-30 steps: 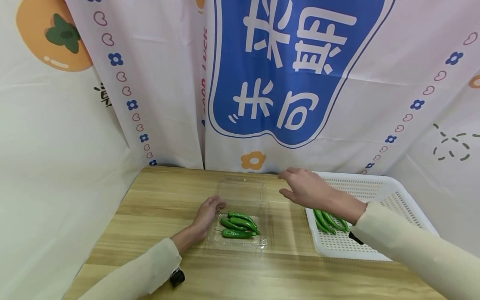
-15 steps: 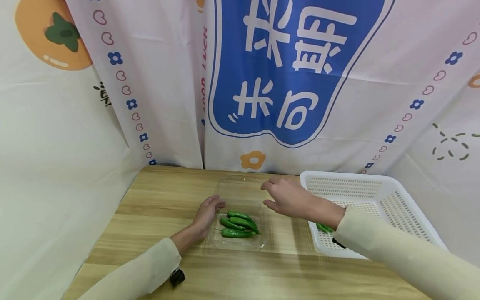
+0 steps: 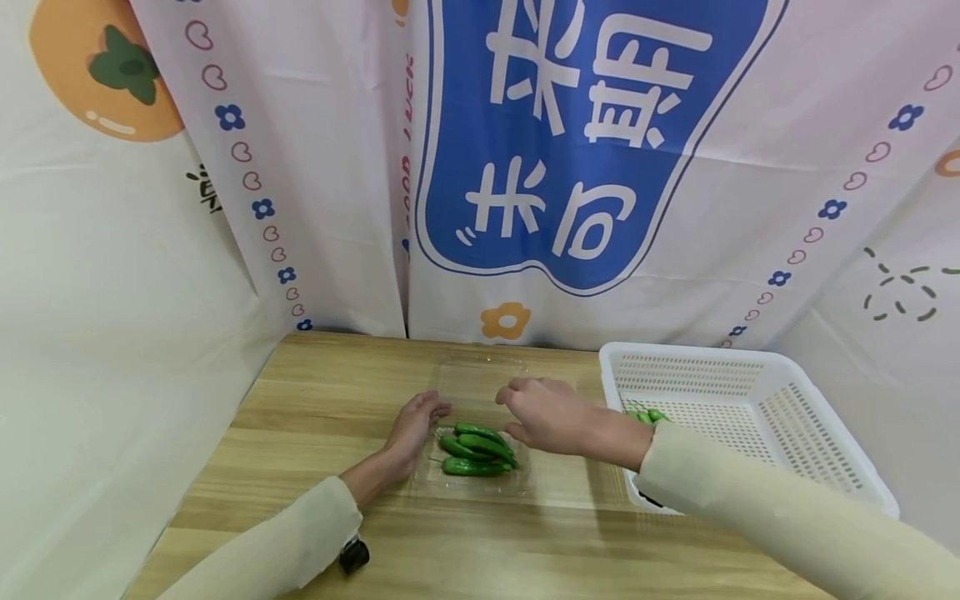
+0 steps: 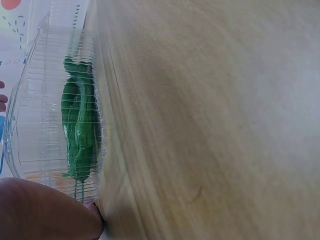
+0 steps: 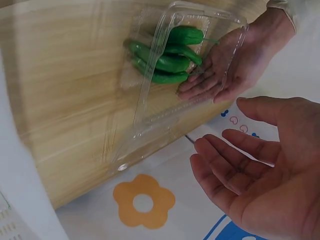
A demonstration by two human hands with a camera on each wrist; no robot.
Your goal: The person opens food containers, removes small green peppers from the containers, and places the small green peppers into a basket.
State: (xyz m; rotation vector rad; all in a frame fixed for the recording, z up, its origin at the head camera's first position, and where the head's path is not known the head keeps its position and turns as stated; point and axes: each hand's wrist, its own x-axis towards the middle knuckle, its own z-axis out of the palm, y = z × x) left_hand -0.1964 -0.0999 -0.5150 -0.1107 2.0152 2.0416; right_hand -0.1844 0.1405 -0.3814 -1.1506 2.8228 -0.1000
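Note:
A clear plastic clamshell box (image 3: 477, 382) stands with its lid up on the wooden table. Several green chili peppers (image 3: 480, 451) lie side by side in its base; the left wrist view shows these peppers (image 4: 82, 130) through the ribbed wall. My left hand (image 3: 409, 427) rests along the box's left side, fingers nearly straight. My right hand (image 3: 546, 414) hovers over the right side of the box, close to the lid. Its fingers are loosely bent, and the right wrist view shows the palm of this right hand (image 5: 270, 170) holding nothing.
At the right stands a white perforated plastic basket (image 3: 697, 352), holding more green peppers (image 3: 648, 415) partly hidden by the right forearm. A printed cloth (image 3: 345, 250) hangs behind the table's back edge. A small black device (image 3: 354, 554) sits under the left wrist.
My right hand has moved left from beside the basket to over the box, exposing more of the basket. The left hand and the peppers in the box stay in place.

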